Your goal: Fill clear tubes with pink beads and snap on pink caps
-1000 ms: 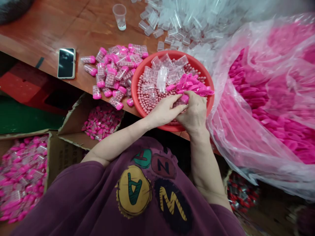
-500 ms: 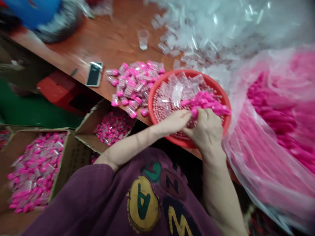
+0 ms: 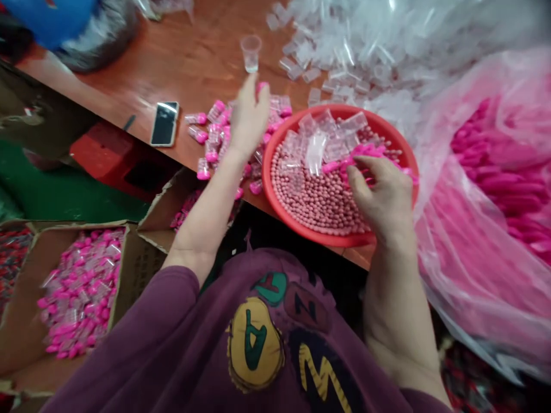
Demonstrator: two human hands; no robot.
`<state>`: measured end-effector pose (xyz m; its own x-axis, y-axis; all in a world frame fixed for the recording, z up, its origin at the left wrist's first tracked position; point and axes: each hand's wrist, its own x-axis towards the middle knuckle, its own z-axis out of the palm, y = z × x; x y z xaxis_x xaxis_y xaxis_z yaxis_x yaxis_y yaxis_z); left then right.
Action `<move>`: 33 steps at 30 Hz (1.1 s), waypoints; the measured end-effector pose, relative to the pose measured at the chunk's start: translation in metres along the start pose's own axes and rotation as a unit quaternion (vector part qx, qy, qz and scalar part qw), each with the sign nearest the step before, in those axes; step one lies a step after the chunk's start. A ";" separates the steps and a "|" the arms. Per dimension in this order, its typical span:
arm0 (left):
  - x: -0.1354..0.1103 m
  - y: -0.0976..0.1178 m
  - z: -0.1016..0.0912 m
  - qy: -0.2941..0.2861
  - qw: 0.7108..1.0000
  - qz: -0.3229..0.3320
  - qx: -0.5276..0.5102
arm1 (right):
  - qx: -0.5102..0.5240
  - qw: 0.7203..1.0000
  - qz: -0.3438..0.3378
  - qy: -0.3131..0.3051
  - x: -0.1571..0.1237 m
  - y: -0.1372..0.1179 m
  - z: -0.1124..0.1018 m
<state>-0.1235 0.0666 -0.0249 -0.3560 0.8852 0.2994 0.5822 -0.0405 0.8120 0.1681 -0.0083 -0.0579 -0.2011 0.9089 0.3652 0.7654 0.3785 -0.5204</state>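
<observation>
My left hand (image 3: 248,117) is raised over a pile of small clear bottles with pink caps (image 3: 214,135) on the table. A pink-capped bottle (image 3: 262,88) shows between its thumb and fingers, mostly hidden by the hand. My right hand (image 3: 383,192) is over the right side of a red basin (image 3: 275,203), thumb and fingers apart, beside loose pink caps (image 3: 365,152). Pink beads (image 3: 318,201) fill the basin, with clear empty bottles (image 3: 316,143) lying on them.
A phone (image 3: 165,123) and a clear plastic cup (image 3: 251,53) stand on the table. Clear bottles (image 3: 357,51) are heaped at the back. A plastic bag of pink pieces (image 3: 508,189) is at right. Below left, a cardboard box (image 3: 116,287) holds capped bottles.
My left hand has left the basin, moving up and left to the bottle pile with a pink-capped bottle. My right hand has parted from it and shifted slightly right and up.
</observation>
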 end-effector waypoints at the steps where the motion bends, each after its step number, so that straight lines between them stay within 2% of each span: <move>1: 0.000 -0.002 0.001 0.015 1.000 -0.016 0.014 | -0.008 1.000 0.014 -0.007 -0.004 0.004 -0.003; 3: -0.013 0.004 0.005 -0.018 0.999 0.013 0.027 | -0.023 0.999 0.025 -0.029 -0.010 0.007 -0.004; 5: -0.037 0.015 0.015 -0.123 0.988 0.086 0.043 | -0.044 0.997 0.023 -0.066 -0.012 0.004 -0.002; 7: -0.062 0.024 0.028 -0.240 0.956 0.149 0.082 | -0.066 0.993 0.014 -0.099 -0.011 -0.002 0.003; 8: -0.071 0.027 0.034 -0.279 0.938 0.174 0.111 | -0.078 0.990 0.010 -0.117 -0.009 -0.006 0.006; 10: -0.081 0.029 0.044 -0.321 0.905 0.220 0.174 | -0.105 0.981 0.011 -0.160 -0.006 -0.014 0.011; 12: -0.080 0.030 0.048 -0.346 0.879 0.240 0.225 | -0.130 0.968 0.026 -0.214 -0.001 -0.023 0.018; 15: -0.073 0.033 0.045 -0.364 0.865 0.224 0.264 | -0.148 0.950 0.053 -0.268 0.009 -0.032 0.026; 19: -0.067 0.042 0.046 -0.330 0.877 0.181 0.297 | -0.203 0.938 0.067 -0.272 0.032 -0.033 0.033; 22: -0.070 0.050 0.053 -0.323 0.870 0.164 0.335 | -0.242 0.929 0.046 -0.276 0.044 -0.029 0.031; 25: -0.069 0.052 0.061 -0.345 0.854 0.188 0.340 | -0.280 0.915 0.039 -0.289 0.051 -0.026 0.031; 28: -0.064 0.049 0.063 -0.346 0.859 0.209 0.314 | -0.294 0.906 0.026 -0.302 0.055 -0.026 0.033; 30: -0.062 0.046 0.061 -0.343 0.869 0.204 0.292 | -0.293 0.910 0.038 -0.292 0.058 -0.027 0.037; 33: -0.060 0.043 0.060 -0.323 0.892 0.188 0.255 | -0.267 0.935 0.049 -0.230 0.061 -0.020 0.043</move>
<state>-0.0334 0.0396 -0.0381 0.3339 0.9425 0.0169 0.8868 -0.3202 0.3333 0.1145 0.0471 -0.0585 -0.2616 0.9602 -0.0975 0.9652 0.2599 -0.0298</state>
